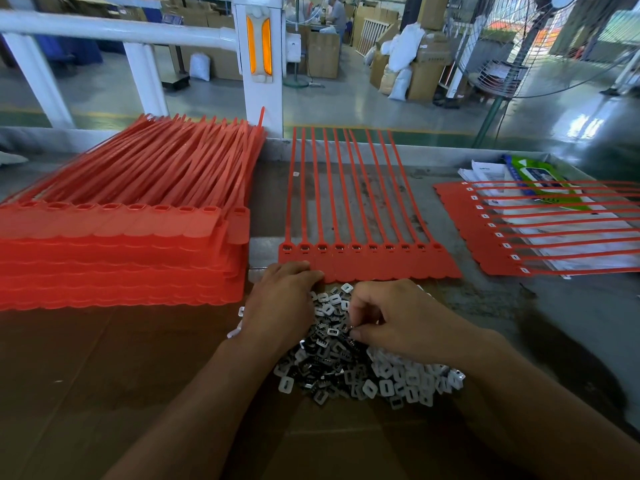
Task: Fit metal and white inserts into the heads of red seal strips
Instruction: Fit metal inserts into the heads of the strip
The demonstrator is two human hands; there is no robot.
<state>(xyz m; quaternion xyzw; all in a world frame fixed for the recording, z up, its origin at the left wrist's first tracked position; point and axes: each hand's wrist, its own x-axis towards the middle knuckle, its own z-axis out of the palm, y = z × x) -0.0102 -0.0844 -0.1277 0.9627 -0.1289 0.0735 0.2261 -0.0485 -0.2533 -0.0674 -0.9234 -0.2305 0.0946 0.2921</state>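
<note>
Strip sheet (370, 263) lies centre, heads near, just beyond the inserts (363, 372). Left hand (280, 299) sits on its near-left corner, fingers bent; whether it holds anything, can't tell. Right hand (398, 320) pinches into the pile. Best to lift one insert, turn it flat, and pin the sheet while seating.

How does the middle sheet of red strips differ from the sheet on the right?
The middle sheet's tails point away from the person; the right sheet's tails point right. The middle sheet's heads look dark inside; the right sheet's show white squares. The middle sheet lies on bare table; the right sheet lies partly over papers. Both are flat red rows of joined strips.
</note>
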